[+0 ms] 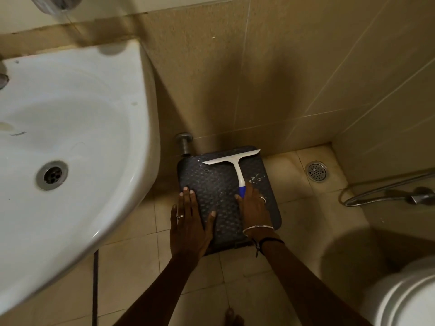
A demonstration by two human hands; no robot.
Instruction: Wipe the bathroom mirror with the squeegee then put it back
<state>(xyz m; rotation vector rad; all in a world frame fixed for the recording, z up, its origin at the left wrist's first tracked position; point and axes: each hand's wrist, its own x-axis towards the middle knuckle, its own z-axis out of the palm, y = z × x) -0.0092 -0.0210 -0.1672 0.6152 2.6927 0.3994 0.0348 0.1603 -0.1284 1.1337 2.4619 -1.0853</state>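
Squeegee (235, 164) lies flat on dark stool (211, 184) by wall, blade away from me. My right hand (253, 208) covers its blue grip, fingers closing, clamp uncertain. Left hand (190, 222) spread flat, probably steadying the stool.

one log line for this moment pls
right hand on squeegee handle, grip unclear | left hand flat on dark stool | squeegee lying on stool | sink at left
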